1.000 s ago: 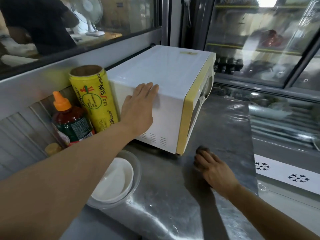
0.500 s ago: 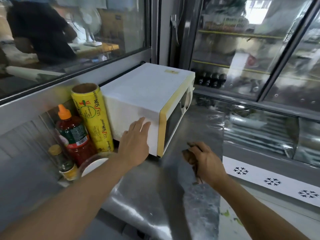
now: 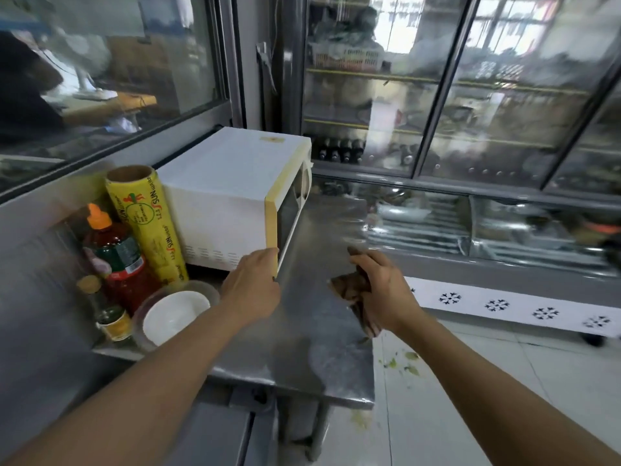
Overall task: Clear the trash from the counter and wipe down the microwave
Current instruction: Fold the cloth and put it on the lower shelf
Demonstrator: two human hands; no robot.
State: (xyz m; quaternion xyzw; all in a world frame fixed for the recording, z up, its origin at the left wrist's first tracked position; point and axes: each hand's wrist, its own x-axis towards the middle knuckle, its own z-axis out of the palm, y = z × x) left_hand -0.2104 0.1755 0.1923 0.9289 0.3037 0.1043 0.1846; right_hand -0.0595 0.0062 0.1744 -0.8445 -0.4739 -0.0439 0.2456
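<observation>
A white microwave point(image 3: 232, 183) with a yellow front frame stands on the steel counter point(image 3: 316, 331), its door facing right. My left hand point(image 3: 252, 287) grips the microwave's lower front corner, fingers curled round the yellow edge. My right hand point(image 3: 383, 290) is held above the counter's right edge, closed on a crumpled brown rag point(image 3: 353, 294) that hangs down from the fist.
Left of the microwave stand a yellow wrap roll point(image 3: 148, 227), a red sauce bottle point(image 3: 117, 260) and a small jar point(image 3: 112, 322). A white bowl point(image 3: 174, 314) sits in front of them. Glass-door coolers point(image 3: 437, 105) line the back. Green scraps point(image 3: 406, 363) lie on the tiled floor.
My left hand slid from the microwave's side panel down to its lower front corner. My right hand lifted the rag off the counter. My view pulled back and up.
</observation>
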